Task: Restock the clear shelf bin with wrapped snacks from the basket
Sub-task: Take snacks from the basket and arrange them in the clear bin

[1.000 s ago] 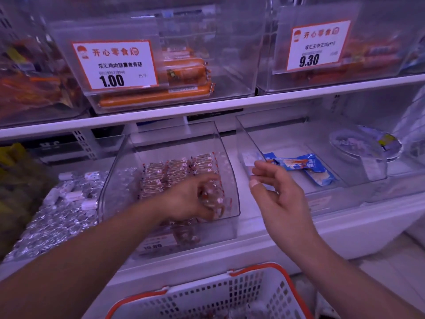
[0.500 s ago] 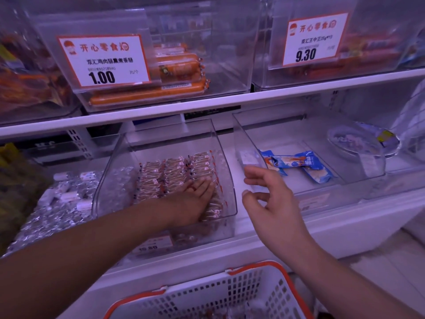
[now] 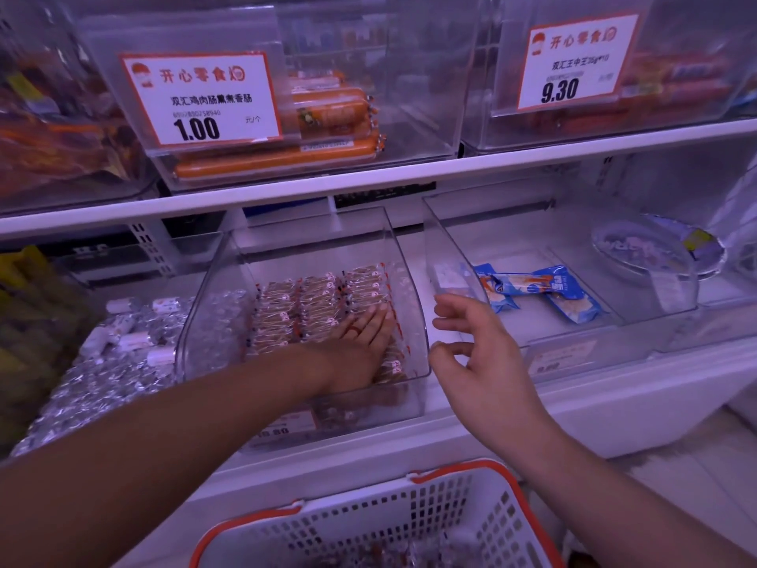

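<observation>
I'm reading two upper-shelf price cards. Left card (image 3: 200,99): header 开心零食, product 双汇鸡肉肠熏煮香肠, price 1.00 元/个. Right card (image 3: 578,61): same header, 双汇王中王, price 9.30. Lower bin tag (image 3: 282,427) is showing blurred digits; I'm not making them out.

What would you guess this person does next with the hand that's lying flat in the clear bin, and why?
Probably lift the left hand out and reach down to the basket. Its fingers lie straight on the wrapped snacks and hold nothing, those rows look settled, the clear bin has room at its back, and the right hand hovers open beside it.
</observation>
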The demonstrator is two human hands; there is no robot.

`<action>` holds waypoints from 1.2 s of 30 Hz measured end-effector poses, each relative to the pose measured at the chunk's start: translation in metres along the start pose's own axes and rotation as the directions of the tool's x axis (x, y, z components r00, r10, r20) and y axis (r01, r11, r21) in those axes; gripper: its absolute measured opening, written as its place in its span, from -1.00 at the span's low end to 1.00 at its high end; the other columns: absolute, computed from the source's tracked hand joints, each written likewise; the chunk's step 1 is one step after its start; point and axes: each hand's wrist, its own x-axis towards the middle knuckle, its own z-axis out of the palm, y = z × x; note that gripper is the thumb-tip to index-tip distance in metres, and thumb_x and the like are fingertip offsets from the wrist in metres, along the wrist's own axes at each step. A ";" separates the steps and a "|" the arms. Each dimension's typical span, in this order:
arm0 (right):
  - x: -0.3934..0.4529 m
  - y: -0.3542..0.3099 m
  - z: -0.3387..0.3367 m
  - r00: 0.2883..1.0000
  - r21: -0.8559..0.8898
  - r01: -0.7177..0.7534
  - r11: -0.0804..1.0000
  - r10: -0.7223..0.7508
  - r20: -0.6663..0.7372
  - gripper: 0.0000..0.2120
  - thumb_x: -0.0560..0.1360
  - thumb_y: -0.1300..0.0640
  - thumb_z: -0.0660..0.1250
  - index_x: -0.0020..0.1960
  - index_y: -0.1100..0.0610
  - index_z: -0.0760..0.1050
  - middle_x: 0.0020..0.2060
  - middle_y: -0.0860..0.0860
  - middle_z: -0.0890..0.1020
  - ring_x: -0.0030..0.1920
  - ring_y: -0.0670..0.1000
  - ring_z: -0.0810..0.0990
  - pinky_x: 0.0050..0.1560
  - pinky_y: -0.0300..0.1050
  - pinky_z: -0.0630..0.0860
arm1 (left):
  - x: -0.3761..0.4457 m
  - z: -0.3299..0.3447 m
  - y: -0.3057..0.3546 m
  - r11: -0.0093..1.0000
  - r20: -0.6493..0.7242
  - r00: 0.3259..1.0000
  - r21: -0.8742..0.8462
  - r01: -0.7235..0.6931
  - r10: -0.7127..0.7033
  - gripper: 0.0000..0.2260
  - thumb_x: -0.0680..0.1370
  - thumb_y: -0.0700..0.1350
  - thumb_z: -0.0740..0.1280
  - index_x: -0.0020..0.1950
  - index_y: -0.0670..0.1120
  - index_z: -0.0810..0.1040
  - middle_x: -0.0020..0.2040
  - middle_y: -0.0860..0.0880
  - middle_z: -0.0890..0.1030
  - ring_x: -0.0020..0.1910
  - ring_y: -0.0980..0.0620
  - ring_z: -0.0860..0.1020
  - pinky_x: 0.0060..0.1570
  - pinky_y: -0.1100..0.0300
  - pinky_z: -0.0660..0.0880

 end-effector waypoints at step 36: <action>-0.245 0.222 0.011 0.246 -0.903 -0.089 0.421 0.888 0.389 -0.53 0.46 -0.01 0.34 0.31 0.15 0.45 0.22 0.17 0.55 0.22 0.20 0.53 0.06 -0.01 0.45 | -0.127 0.287 0.156 0.956 0.106 0.986 -0.280 -0.092 0.126 -0.60 0.61 -0.03 0.17 0.44 -0.07 0.33 0.37 -0.14 0.43 0.25 -0.22 0.50 0.22 -0.06 0.44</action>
